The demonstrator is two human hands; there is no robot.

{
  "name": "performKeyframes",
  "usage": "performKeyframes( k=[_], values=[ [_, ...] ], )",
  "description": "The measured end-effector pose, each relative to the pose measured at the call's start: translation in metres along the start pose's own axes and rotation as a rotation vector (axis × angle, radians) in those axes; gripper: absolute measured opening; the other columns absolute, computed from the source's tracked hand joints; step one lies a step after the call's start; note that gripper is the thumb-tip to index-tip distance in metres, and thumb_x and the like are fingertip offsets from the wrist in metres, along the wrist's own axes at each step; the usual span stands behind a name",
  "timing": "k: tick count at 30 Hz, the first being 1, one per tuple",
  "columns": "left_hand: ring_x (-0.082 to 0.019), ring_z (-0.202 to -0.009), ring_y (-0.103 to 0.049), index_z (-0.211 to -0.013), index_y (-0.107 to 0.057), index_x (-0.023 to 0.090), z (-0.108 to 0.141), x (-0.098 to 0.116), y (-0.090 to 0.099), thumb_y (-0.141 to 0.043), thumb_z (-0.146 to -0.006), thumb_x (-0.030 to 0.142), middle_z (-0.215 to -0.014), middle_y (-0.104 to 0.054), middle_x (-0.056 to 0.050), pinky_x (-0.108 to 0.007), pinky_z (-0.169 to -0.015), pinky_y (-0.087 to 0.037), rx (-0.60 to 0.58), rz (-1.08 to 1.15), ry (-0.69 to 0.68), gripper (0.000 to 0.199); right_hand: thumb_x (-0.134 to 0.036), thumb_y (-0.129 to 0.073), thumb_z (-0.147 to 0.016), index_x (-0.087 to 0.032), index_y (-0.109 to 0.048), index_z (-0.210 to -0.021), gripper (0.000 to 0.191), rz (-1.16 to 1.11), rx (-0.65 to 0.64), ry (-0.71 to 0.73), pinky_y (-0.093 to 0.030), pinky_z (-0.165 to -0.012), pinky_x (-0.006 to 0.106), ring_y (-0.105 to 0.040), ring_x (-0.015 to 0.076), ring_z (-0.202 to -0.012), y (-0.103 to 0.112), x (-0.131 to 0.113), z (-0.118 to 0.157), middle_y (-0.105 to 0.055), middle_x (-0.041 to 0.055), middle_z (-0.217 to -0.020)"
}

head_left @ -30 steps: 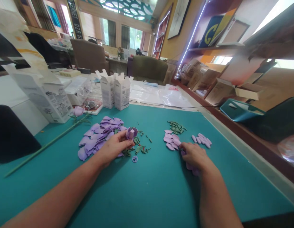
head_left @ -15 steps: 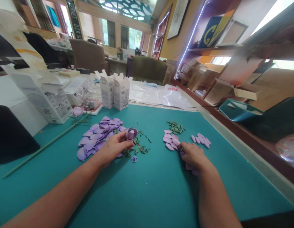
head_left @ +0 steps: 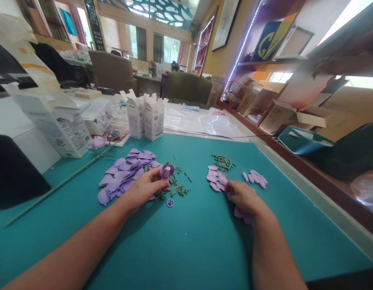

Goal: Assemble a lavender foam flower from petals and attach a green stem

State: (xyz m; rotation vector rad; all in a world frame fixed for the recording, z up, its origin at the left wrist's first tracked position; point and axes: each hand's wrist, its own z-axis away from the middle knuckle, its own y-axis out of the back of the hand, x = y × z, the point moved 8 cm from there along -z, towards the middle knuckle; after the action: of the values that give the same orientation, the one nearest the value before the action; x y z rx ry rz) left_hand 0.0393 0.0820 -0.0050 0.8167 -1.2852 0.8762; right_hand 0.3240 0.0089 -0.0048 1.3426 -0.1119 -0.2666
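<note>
My left hand (head_left: 145, 187) pinches a partly built toy flower (head_left: 167, 172) with purple outer petals and a pale core. Beside that hand lies a heap of purple petals (head_left: 126, 171), and just under it small green pieces (head_left: 176, 190) are scattered. A purple ring with spokes (head_left: 170, 203) rests on the mat close by. On the right, the fingers of my right hand (head_left: 243, 195) are closed at the edge of a group of pale purple petals (head_left: 215, 178), seemingly on one petal, though they partly hide it. More petals (head_left: 244, 214) show beneath that wrist.
Green sticks (head_left: 223, 162) and slim pale pieces (head_left: 255, 178) lie farther back on the green mat (head_left: 186, 249). A finished toy rose (head_left: 98, 142) with a long stem lies left. White boxes (head_left: 154, 119) stand behind; a dark object (head_left: 19, 173) is at the left edge.
My right hand has shifted very slightly left over the petals. My left hand and the toy flower stay almost still.
</note>
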Motion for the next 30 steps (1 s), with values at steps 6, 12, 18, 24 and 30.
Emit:
performKeyframes(
  k=[6, 12, 18, 24, 30],
  values=[
    [-0.018, -0.078, -0.063, -0.091, -0.062, 0.017, -0.001, -0.001, 0.0, -0.072, -0.065, 0.04, -0.08, -0.066, -0.003, -0.032, -0.075, -0.051, -0.004, -0.019, -0.01, 0.036, -0.009, -0.05, -0.075, -0.023, -0.06, -0.089, 0.022, -0.141, 0.008, 0.008, -0.039, -0.07, 0.028, -0.059, 0.0199, -0.085, 0.003, -0.001, 0.004, -0.066, 0.0039, -0.09],
    [-0.016, -0.076, -0.062, -0.085, -0.061, 0.017, 0.002, 0.004, -0.003, -0.072, -0.064, 0.037, -0.077, -0.064, -0.001, -0.03, -0.074, -0.05, -0.014, 0.005, -0.016, 0.031, -0.024, -0.047, -0.082, -0.023, -0.054, -0.094, 0.014, -0.509, 0.197, 0.108, -0.044, -0.068, 0.03, -0.058, 0.0171, -0.074, 0.021, -0.001, 0.005, -0.061, 0.0006, -0.079],
    [-0.015, -0.071, -0.062, -0.092, -0.059, 0.016, 0.001, 0.001, -0.003, -0.07, -0.067, 0.036, -0.078, -0.067, -0.003, -0.03, -0.071, -0.048, -0.028, 0.027, -0.012, 0.034, -0.04, -0.049, -0.084, -0.021, -0.046, -0.112, 0.035, -1.061, 0.287, 0.204, -0.054, -0.064, 0.034, -0.064, 0.0175, -0.068, 0.043, -0.04, 0.012, -0.053, -0.0019, -0.075],
    [-0.016, -0.071, -0.064, -0.095, -0.058, 0.016, 0.003, 0.0, -0.004, -0.068, -0.069, 0.031, -0.079, -0.069, -0.004, -0.029, -0.069, -0.047, -0.027, 0.06, -0.01, 0.031, -0.041, -0.06, -0.077, -0.022, -0.051, -0.107, 0.036, -0.987, 0.224, 0.399, -0.049, -0.049, 0.025, -0.059, 0.0125, -0.058, 0.061, -0.102, 0.014, -0.054, -0.0024, -0.076],
    [-0.015, -0.072, -0.063, -0.093, -0.061, 0.015, 0.003, 0.006, -0.004, -0.068, -0.071, 0.029, -0.08, -0.069, -0.004, -0.029, -0.071, -0.047, -0.038, 0.079, -0.064, 0.027, -0.041, -0.062, -0.08, -0.02, -0.061, -0.087, 0.022, -0.903, 0.26, 0.547, -0.047, -0.055, 0.026, -0.056, 0.0138, -0.063, 0.056, -0.138, 0.016, -0.062, 0.0008, -0.071]
  ],
)
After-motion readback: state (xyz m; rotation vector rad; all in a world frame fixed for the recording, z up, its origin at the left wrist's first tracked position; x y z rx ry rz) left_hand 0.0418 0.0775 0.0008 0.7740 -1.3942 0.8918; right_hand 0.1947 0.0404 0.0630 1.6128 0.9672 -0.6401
